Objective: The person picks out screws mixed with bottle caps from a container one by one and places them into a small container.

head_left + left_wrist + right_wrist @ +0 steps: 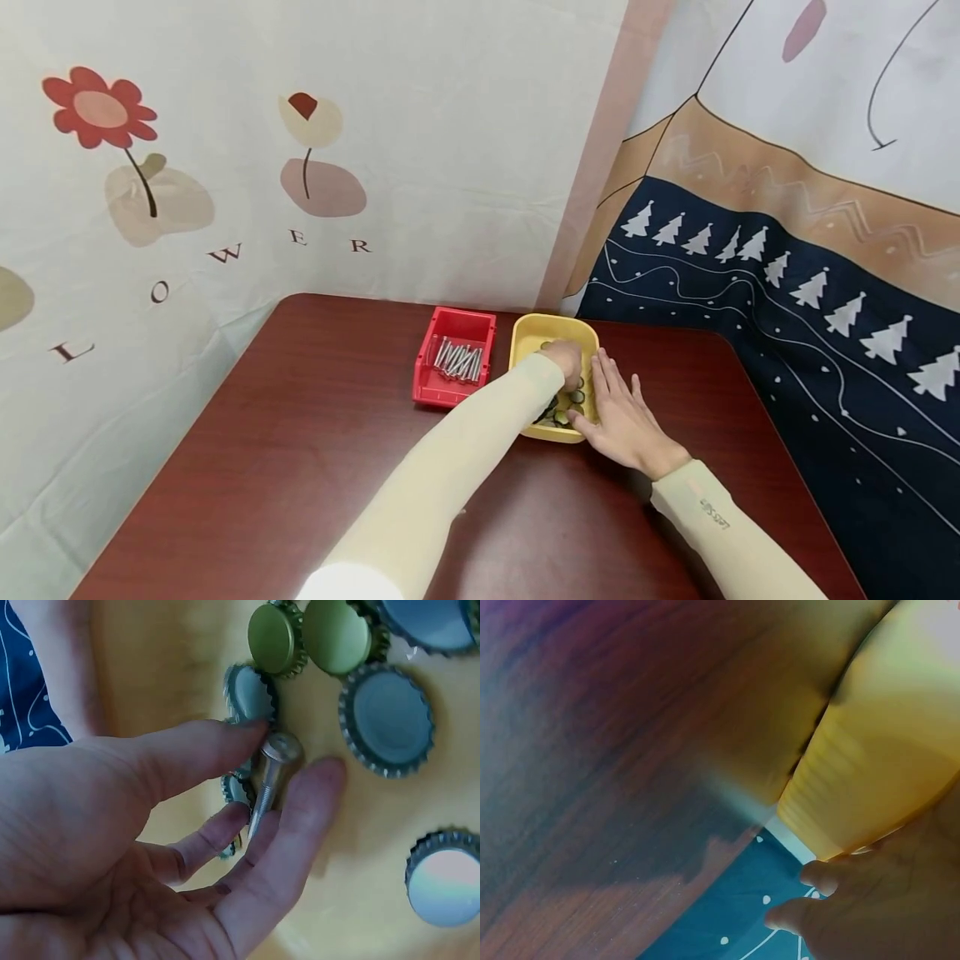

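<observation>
My left hand (566,362) reaches down into a yellow tray (553,319). In the left wrist view, its thumb and fingers curl round a silver bolt (271,769), with the thumb tip at the bolt's head. Loose bottle caps (386,720), green and silver-grey with crimped edges, lie around those fingers on the tray floor. My right hand (626,421) lies against the tray's right side, fingers straight and thumb over the near corner. The right wrist view shows the tray's yellow outer wall (885,757) beside that hand's fingers.
Left of the tray stands a red bin (442,395) holding several silver bolts (459,361). Both containers are near the back edge of a dark red-brown wooden table (315,417). Patterned cloths (450,150) hang behind the table and along its right side.
</observation>
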A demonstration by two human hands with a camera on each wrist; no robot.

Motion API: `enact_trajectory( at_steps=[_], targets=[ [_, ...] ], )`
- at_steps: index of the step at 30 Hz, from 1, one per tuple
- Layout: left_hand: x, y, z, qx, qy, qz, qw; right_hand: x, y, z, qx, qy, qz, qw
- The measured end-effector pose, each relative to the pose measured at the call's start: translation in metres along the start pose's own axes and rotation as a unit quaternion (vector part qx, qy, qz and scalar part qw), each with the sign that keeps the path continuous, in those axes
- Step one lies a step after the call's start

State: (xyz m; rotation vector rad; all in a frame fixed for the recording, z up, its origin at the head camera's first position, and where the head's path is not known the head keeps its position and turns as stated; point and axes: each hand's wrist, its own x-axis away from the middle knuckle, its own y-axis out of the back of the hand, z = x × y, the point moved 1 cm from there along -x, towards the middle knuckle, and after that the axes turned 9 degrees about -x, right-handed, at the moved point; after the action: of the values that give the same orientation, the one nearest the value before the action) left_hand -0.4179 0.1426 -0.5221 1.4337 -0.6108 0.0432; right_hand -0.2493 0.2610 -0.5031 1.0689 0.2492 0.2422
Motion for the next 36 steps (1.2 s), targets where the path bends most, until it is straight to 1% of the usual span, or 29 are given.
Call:
enact_trajectory(
  at_steps=[3,5,6,8,11,14,21,27,30,33,35,36],
  targets=[
    [0.007,0.003,0.005,0.024,0.011,0.014,0.9996,0.0,0.0,0.001,0.003,0.001,-0.002,1.0],
    [0.012,0.005,0.009,0.022,0.01,0.022,0.9995,0.0,-0.001,0.001,0.004,0.0,-0.001,1.0],
    [0.008,0.004,0.011,0.024,0.008,0.024,0.9994,-0.001,-0.001,0.001,0.003,0.0,-0.001,1.0],
    [0.013,0.006,0.015,0.022,0.006,0.029,0.9993,-0.001,0.0,0.001,0.004,0.001,0.0,1.0],
    [0.014,0.008,0.02,0.025,0.005,0.035,0.9991,-0.001,0.0,0.001,0.005,0.003,0.0,1.0],
    [0.015,0.009,0.021,0.03,0.005,0.039,0.9988,0.0,0.0,0.0,0.008,0.004,0.0,1.0],
    [0.019,0.011,0.021,0.032,0.019,0.032,0.9988,0.0,0.0,-0.002,0.005,0.001,-0.003,1.0],
    [0.019,0.009,0.028,0.034,0.018,0.03,0.9988,0.001,0.0,0.0,-0.001,0.0,0.0,1.0],
    [0.023,0.01,0.032,0.038,0.021,0.025,0.9988,0.001,0.0,0.001,-0.004,-0.002,0.003,1.0],
    [0.032,0.012,0.035,0.077,0.026,0.019,0.9966,0.001,0.0,0.002,-0.006,-0.005,0.004,1.0],
    [0.041,0.013,0.036,0.108,0.027,0.012,0.9938,0.001,0.0,0.002,-0.005,-0.005,0.003,1.0],
    [0.051,0.016,0.037,0.13,0.023,0.011,0.9912,0.001,0.0,0.002,-0.006,-0.005,0.002,1.0]
  ],
)
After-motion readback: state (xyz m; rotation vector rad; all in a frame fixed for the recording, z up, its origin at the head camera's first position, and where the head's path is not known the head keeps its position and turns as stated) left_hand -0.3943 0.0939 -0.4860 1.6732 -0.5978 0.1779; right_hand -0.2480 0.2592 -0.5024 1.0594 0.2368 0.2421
